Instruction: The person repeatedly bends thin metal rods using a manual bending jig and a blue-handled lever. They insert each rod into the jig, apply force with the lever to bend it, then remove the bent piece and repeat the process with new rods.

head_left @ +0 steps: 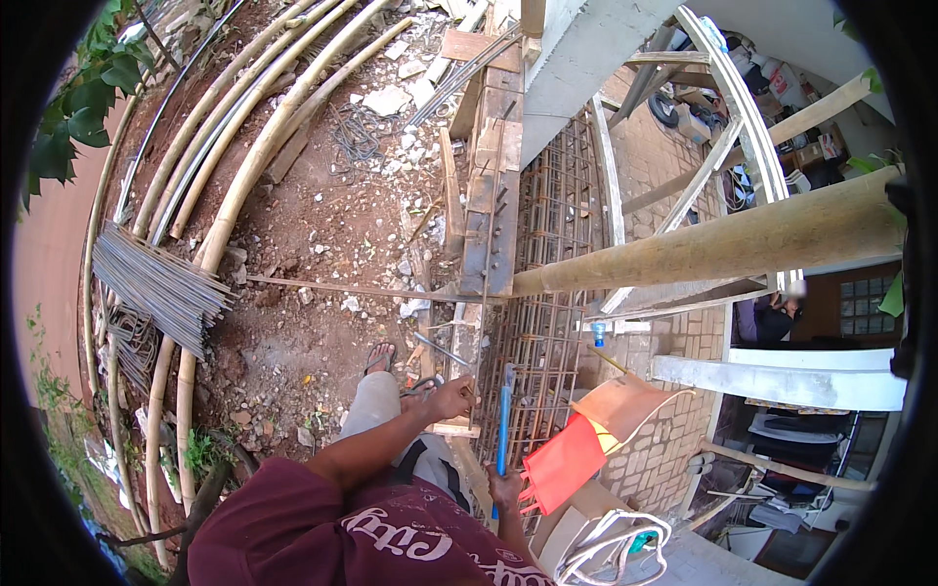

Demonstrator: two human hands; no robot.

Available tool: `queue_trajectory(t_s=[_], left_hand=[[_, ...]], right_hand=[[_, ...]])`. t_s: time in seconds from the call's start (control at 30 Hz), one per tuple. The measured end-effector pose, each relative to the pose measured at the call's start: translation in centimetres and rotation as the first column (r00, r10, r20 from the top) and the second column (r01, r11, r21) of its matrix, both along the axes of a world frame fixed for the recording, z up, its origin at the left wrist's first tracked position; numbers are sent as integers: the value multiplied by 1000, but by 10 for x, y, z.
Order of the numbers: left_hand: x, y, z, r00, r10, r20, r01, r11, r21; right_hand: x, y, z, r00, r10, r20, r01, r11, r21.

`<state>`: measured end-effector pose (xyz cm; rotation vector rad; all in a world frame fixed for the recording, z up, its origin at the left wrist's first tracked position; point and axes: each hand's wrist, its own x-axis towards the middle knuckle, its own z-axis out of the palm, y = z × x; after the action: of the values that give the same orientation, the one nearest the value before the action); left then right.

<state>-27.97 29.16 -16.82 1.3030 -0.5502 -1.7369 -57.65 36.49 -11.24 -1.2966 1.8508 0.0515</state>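
Note:
My right hand (506,485) is wrapped round the lower part of a long blue-handled tool (504,425). Its grey metal end points away from me, beside a rebar cage (547,234); the exact kind of tool is unclear. To the left, my left hand (452,398) is closed over the near end of a narrow wooden board (459,427). Its fingers are pinched together, and whatever they hold is too small to make out. Just beyond that hand lies a short grey metal rod (440,349). Farther along, a timber bench (493,215) carries several upright metal pegs.
A thick bamboo pole (713,239) crosses at the right. An orange-red bag (564,464) and coiled white hose (625,547) are near my right arm. Cut rods (161,283) lie on bamboo poles (244,205) at left. Rubble covers the soil; a person (772,317) is far right.

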Motion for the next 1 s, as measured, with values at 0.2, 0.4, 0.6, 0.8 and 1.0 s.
queue_trajectory(t_s=[0.2, 0.4, 0.6, 0.8, 1.0], left_hand=[[-4, 9, -2, 983, -34, -183, 39, 999, 25], [1, 10, 23, 979, -15, -205, 22, 999, 33], [18, 10, 37, 989, -145, 19, 142, 985, 102], [12, 19, 25, 966, 2, -258, 41, 986, 162], [6, 23, 16, 980, 42, -195, -19, 993, 115]], right_hand=[[23, -4, 26, 999, 36, -14, -38, 979, -200], [92, -47, 77, 976, -163, 144, 204, 915, -349], [94, -122, 106, 995, -53, 89, 65, 989, -132], [58, -249, 72, 933, 353, 74, -343, 932, -112], [48, -371, 44, 807, 583, 95, -584, 811, -10]])
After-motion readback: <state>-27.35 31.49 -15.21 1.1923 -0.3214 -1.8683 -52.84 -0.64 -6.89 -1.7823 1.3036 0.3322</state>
